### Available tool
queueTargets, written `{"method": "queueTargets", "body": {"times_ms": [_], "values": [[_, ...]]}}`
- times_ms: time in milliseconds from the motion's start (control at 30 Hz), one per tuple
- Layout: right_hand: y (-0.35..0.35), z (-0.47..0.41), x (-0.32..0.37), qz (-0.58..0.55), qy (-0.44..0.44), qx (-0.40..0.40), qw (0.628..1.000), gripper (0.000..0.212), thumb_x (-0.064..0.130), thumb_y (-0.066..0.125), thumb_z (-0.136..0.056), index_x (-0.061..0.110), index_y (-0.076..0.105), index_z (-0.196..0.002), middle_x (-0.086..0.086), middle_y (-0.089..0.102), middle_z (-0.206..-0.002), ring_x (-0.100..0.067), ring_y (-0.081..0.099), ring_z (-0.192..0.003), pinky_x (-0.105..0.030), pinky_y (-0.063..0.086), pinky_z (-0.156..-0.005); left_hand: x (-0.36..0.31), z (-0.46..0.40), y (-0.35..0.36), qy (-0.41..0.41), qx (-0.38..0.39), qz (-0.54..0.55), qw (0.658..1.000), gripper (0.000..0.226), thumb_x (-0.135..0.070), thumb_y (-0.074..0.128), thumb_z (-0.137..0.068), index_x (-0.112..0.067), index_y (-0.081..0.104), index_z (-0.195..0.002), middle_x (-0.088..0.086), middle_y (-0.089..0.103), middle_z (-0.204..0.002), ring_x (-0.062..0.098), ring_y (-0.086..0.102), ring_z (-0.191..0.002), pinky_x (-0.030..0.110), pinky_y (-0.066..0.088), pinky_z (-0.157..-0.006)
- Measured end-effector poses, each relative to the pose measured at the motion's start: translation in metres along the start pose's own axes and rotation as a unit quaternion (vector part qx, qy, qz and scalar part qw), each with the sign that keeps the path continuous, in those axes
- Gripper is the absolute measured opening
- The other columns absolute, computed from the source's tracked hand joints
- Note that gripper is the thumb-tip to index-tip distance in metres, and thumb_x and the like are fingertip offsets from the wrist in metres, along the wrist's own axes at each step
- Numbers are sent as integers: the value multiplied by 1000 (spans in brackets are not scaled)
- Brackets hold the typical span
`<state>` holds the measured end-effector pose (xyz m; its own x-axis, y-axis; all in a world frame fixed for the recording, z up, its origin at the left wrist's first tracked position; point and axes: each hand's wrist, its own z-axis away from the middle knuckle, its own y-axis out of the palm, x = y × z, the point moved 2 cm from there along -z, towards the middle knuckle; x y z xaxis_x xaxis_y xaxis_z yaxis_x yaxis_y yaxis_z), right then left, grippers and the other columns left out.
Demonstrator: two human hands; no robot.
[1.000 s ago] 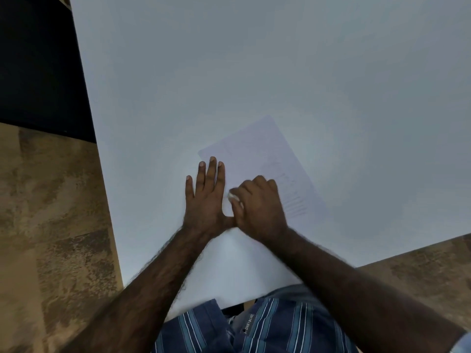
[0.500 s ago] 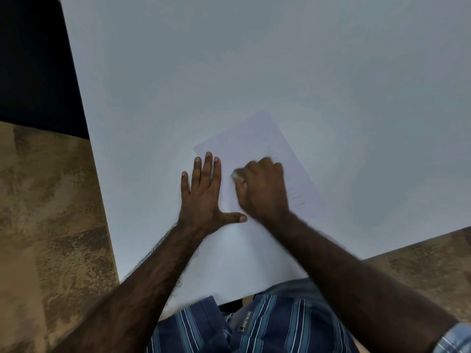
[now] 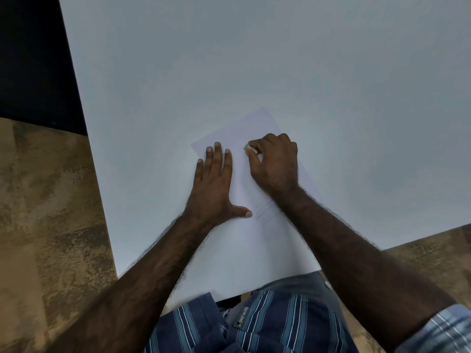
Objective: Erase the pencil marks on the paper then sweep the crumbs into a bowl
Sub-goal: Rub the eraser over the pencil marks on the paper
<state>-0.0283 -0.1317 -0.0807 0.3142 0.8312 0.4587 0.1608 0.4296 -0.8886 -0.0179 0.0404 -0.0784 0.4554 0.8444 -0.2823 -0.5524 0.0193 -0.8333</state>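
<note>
Now, paper (image 3: 257, 240) lies flat on white table (image 3: 331, 72), thin, light, apt to slide or crease. Your left hand (image 3: 214, 184) pins it, fingers straight. Your right hand (image 3: 275, 161) pinches small eraser (image 3: 249, 148) at sheet's far end. Rub gently; faint pencil marks (image 3: 265, 211) remain near thumb.

Bare forearms, navy shirt (image 3: 280, 324) with pale blue stripes, light checked cuff (image 3: 443, 329) on the right

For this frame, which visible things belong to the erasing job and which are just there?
Job:
white sheet of paper with faint pencil marks
small white eraser, pinched by the right hand
left hand, flat on the sheet

Just there:
white table
brown patterned floor
No bowl in view.
</note>
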Motion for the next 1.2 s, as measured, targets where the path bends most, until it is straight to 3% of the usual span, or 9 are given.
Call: {"method": "queueTargets", "body": {"times_ms": [200, 333, 400, 533, 633, 700, 867, 1033, 1200], "values": [[-4, 17, -1, 21, -13, 45, 999, 23, 34, 62, -101, 22, 81, -108, 0, 78, -100, -25, 64, -97, -44, 48, -87, 1, -2, 0, -6, 5, 22, 1000, 157, -87, 75, -62, -13, -17, -166, 11, -33, -171, 31, -29, -159, 46, -10, -130], [4, 72, 9, 27, -121, 94, 988, 22, 33, 59, -101, 24, 78, -104, 2, 74, -95, -23, 60, -92, -41, 45, -82, -1, 0, -1, -2, -13, 21, 1000, 147, -81, 75, -70, -12, -12, -167, 12, -28, -172, 31, -25, -160, 49, -4, -133], [3, 74, 4, 42, -152, 77, 984, 24, 33, 58, -102, 21, 78, -104, 0, 74, -95, -26, 60, -93, -42, 44, -82, -1, 1, -2, -3, -9, 21, 1000, 147, -81, 75, -71, -13, -13, -167, 12, -29, -172, 30, -26, -160, 48, -5, -133], [-11, 21, -20, 106, -58, -2, 993, 21, 31, 59, -100, 22, 77, -99, -2, 71, -89, -31, 59, -90, -43, 42, -78, -1, 2, -4, -6, 3, 32, 999, 155, -83, 78, -64, -13, -15, -167, 10, -32, -171, 29, -29, -159, 45, -8, -132], [-18, 4, -26, 117, 13, -16, 993, 22, 32, 59, -100, 22, 79, -101, -1, 73, -91, -30, 58, -91, -40, 38, -77, -1, 1, -4, -8, 8, 27, 1000, 155, -83, 77, -65, -14, -17, -166, 10, -33, -171, 29, -30, -158, 46, -8, -132], [-16, 21, -17, 113, 5, -2, 994, 23, 32, 56, -100, 24, 77, -101, 0, 72, -90, -28, 57, -91, -40, 36, -78, -1, 1, -5, -7, 7, 31, 999, 155, -83, 77, -65, -14, -17, -166, 10, -34, -170, 30, -30, -159, 46, -8, -132], [-6, 86, 7, 70, -116, 41, 990, 24, 28, 56, -101, 19, 78, -102, -4, 72, -89, -28, 60, -89, -41, 40, -80, -2, 1, -4, -5, -2, 32, 999, 151, -83, 75, -68, -14, -16, -166, 10, -33, -171, 29, -29, -159, 48, -6, -132], [-19, 10, -24, 147, -9, -47, 988, 21, 29, 58, -99, 21, 76, -94, -4, 68, -85, -33, 56, -87, -42, 35, -75, 0, 2, -3, -2, -3, 33, 999, 155, -83, 78, -64, -14, -16, -166, 9, -33, -171, 29, -30, -159, 46, -9, -132], [-22, 13, -18, 105, 30, -40, 993, 17, 28, 61, -97, 21, 76, -96, -3, 69, -87, -33, 57, -89, -42, 36, -77, 1, 1, -2, -4, -3, 29, 1000, 156, -85, 77, -64, -15, -17, -166, 9, -34, -170, 29, -31, -158, 46, -9, -132]]}}
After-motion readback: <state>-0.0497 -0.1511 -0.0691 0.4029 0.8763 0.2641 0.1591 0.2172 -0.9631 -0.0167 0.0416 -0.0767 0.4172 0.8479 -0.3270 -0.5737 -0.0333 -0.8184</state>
